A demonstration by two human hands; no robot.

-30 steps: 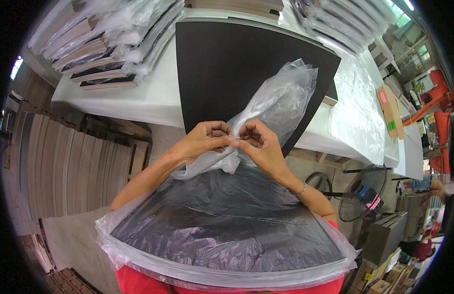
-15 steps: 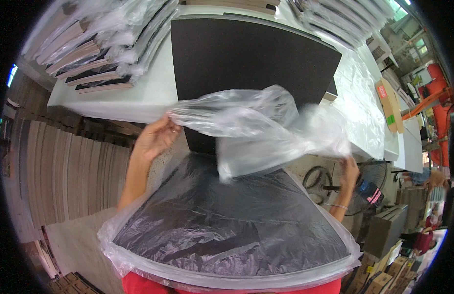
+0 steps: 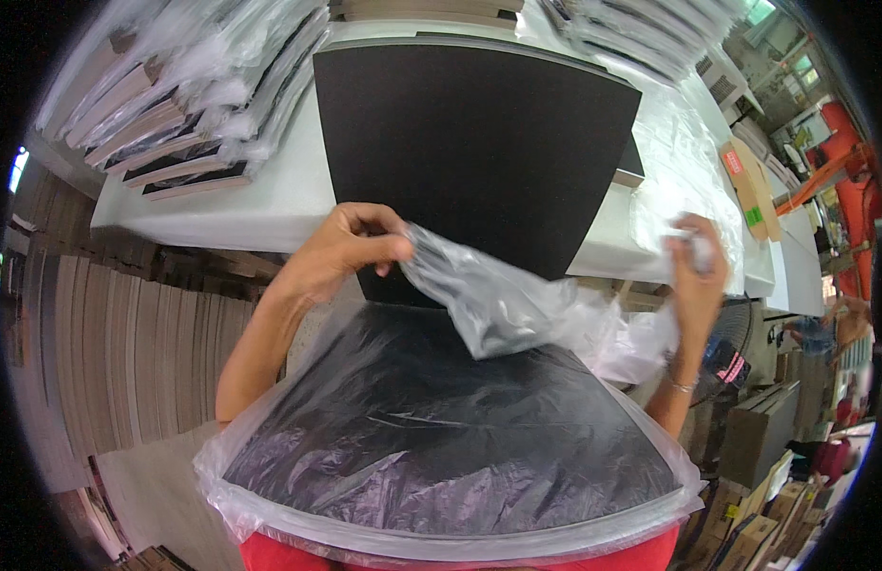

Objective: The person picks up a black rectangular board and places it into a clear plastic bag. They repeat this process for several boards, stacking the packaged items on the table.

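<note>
A clear plastic bag (image 3: 508, 309), crumpled and partly blurred, stretches between my hands. My left hand (image 3: 351, 249) pinches one end of it between thumb and fingers. Slightly smeared, my right hand (image 3: 698, 276) is curled round whitish plastic at the other end. Behind the bag, a large black panel (image 3: 470, 152) leans on or overhangs the table's near edge. Close to my body lies another dark panel in a clear plastic wrap (image 3: 450, 438), with loose film bunched along its near edge and sides.
The white-covered table (image 3: 222, 214) carries plastic-wrapped panels (image 3: 189, 124) at far left and another wrapped stack (image 3: 650, 33) at far right. Many boards (image 3: 141, 352) stand on edge at left. A fan (image 3: 731, 352), a cardboard piece (image 3: 748, 190) and cartons (image 3: 745, 542) are at right.
The bag has dropped and narrowed between my hands. My left hand has moved right and up, over the black panel's edge; my right hand has risen and shifted slightly right.
</note>
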